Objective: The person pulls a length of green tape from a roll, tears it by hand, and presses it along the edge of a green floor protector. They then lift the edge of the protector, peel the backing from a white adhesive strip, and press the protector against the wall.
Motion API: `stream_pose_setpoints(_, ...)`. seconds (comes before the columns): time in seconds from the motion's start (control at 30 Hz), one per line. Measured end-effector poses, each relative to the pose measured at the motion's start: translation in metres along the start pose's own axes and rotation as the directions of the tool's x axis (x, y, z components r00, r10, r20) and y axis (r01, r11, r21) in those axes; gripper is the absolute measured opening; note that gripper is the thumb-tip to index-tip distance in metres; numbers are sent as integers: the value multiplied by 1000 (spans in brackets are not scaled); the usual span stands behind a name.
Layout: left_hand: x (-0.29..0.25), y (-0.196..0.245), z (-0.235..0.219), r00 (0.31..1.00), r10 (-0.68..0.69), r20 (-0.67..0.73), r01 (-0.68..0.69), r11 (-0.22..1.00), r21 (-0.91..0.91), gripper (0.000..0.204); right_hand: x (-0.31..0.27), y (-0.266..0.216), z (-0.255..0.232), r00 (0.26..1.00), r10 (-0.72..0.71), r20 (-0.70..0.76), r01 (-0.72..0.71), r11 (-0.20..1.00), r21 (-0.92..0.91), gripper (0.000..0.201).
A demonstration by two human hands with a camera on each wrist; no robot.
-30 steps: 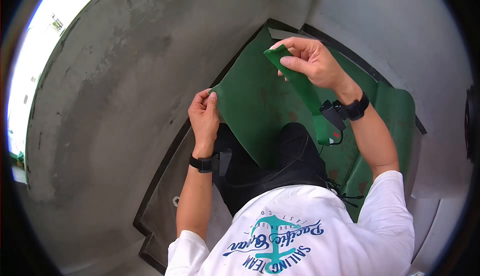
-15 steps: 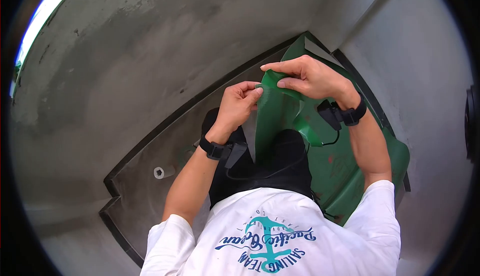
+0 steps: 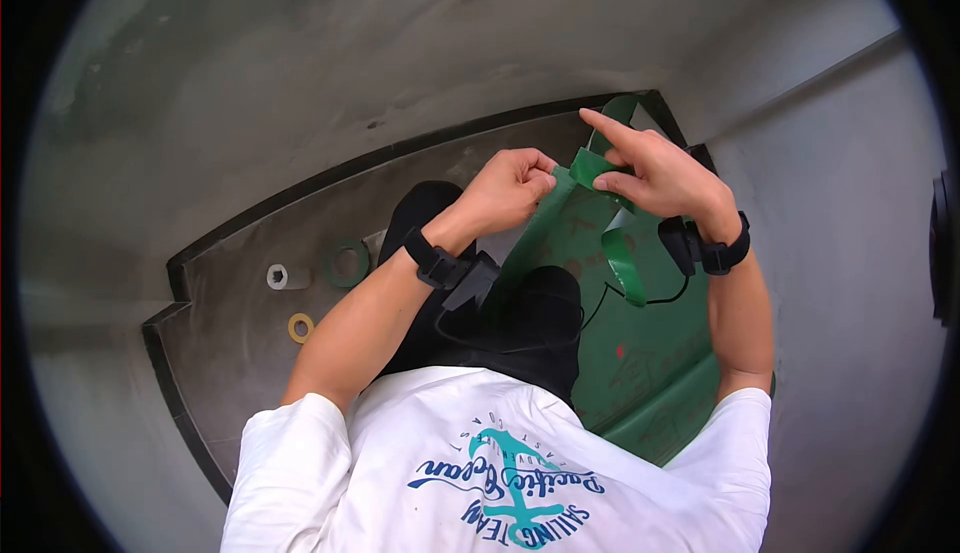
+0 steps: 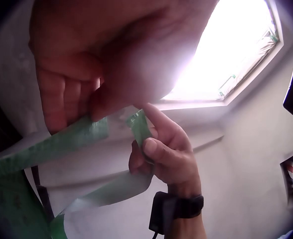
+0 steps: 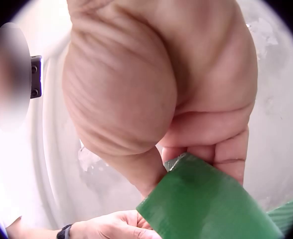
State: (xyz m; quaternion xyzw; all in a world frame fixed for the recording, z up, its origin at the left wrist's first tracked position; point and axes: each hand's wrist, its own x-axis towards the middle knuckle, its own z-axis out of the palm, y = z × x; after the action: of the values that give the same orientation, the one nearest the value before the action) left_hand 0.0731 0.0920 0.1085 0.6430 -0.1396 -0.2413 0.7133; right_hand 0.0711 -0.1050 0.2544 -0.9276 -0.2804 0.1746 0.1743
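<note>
In the head view the left hand point(image 3: 508, 191) pinches the edge of a green sheet point(image 3: 542, 221) between thumb and fingers. Close to its right, the right hand point(image 3: 655, 173) pinches the end of a glossy green strip of tape point(image 3: 622, 265), its index finger extended. The strip hangs in a loose curl below that hand. Seen from the left wrist, the tape end point(image 4: 139, 127) stands up from the right hand's pinch, apart from the sheet's edge point(image 4: 77, 139). The right wrist view shows the tape point(image 5: 206, 199) broad and flat below the thumb.
On the grey floor at the left lie a white roll point(image 3: 288, 277), a green tape roll point(image 3: 346, 263) and a yellow ring point(image 3: 300, 328). Green sheeting point(image 3: 650, 353) covers the floor at the right. Grey walls point(image 3: 300, 83) curve round, and a thin black cable point(image 3: 600, 305) crosses the legs.
The head view has swung leftward, uncovering the rolls on the floor. Both hands have come close together, the left bringing the sheet's edge beside the tape end; the right index finger has straightened.
</note>
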Motion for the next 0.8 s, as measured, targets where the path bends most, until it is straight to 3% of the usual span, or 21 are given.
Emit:
stream_pose_setpoints(0.1,2,4,2,999,-16,37,17,998,-54,19,4,5,2,1000,-27,14,26,996,83,58)
stream_pose_setpoints(0.3,2,13,6,999,-6,53,5,1000,21,20,10,22,13,991,-123,-59,131,979,157,34)
stream_pose_setpoints(0.37,2,12,8,997,13,74,-15,1000,24,20,14,34,19,960,-265,-92,275,954,122,26)
stream_pose_setpoints(0.5,1,14,6,996,4,89,-9,998,59,21,14,30,14,964,-258,-69,262,963,68,26)
stream_pose_setpoints(0.6,0,9,9,995,1,101,-4,999,31,21,10,28,14,973,-225,-52,229,967,108,26)
stream_pose_setpoints(0.67,-1,6,10,993,12,120,-3,997,-73,20,7,23,11,994,-112,15,108,982,155,26)
stream_pose_setpoints(0.8,-3,14,10,990,9,139,2,997,-83,21,8,22,10,996,-85,-3,84,979,183,26)
